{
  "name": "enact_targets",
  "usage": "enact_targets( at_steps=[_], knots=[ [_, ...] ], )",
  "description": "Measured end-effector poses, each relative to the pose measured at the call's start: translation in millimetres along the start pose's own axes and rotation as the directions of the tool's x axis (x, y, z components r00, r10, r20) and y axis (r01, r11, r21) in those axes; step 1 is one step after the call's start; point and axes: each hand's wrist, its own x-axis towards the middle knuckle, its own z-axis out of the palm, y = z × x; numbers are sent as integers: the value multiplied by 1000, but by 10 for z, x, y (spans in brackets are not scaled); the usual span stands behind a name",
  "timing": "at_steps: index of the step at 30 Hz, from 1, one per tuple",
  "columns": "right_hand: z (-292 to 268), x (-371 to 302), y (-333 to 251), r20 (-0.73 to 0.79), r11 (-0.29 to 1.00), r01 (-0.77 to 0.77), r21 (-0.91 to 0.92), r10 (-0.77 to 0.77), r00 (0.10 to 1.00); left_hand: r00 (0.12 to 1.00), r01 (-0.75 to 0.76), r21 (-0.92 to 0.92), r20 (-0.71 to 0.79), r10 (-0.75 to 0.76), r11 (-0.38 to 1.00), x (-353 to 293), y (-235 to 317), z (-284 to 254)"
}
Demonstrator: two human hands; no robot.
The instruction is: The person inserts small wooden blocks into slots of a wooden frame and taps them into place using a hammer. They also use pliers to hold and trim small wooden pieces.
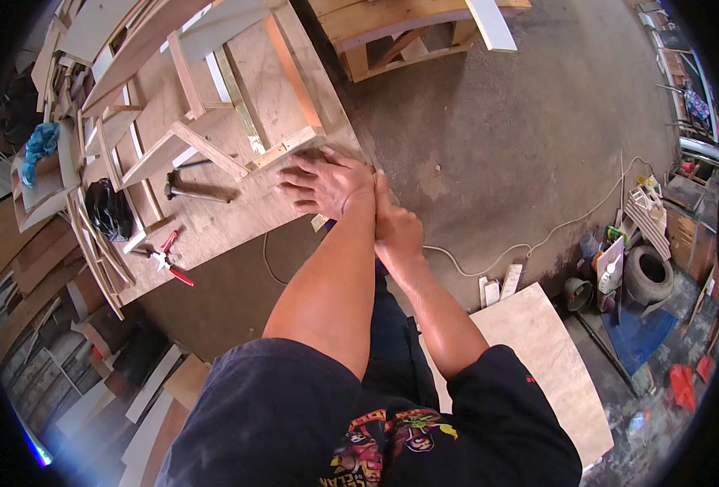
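My left hand [327, 183] is open, its fingers spread to the left over the near right corner of a plywood worktable [254, 209]. My right hand [397, 230] is closed at my left wrist, with one digit stretched along the wrist's edge; its other fingertips are hidden. Just beyond my left hand lies a wooden frame [290, 148] of joined strips. To the left on the tabletop are a hammer [197, 191] and red-handled pliers [167, 258].
A black plastic bag [108, 209] and a blue cloth [41, 152] lie at the left among wood offcuts. Another wooden table [375, 28] stands ahead. A pale cable [530, 247] crosses the floor. A plywood sheet [538, 357] and a tyre [648, 274] are at the right.
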Motion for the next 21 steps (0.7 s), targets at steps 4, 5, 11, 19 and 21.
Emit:
enact_targets(
  at_steps=[4,5,11,19,21],
  knots=[
    [-6,-244,33,103,996,-46,81,38,994,1000,21,53,1,-21,998,-21,2,-21],
    [-8,-195,44,101,996,-47,81,39,994,1000,19,53,2,-19,998,-10,26,-22],
    [-14,-36,11,46,998,-52,39,50,998,999,31,52,26,-32,998,14,38,-11],
    [-44,-15,1,78,997,-57,54,53,996,999,16,60,34,-18,998,7,3,-6],
    [-33,-150,-3,146,995,-86,41,79,986,1000,19,70,24,-21,997,26,25,-24]
  ],
)
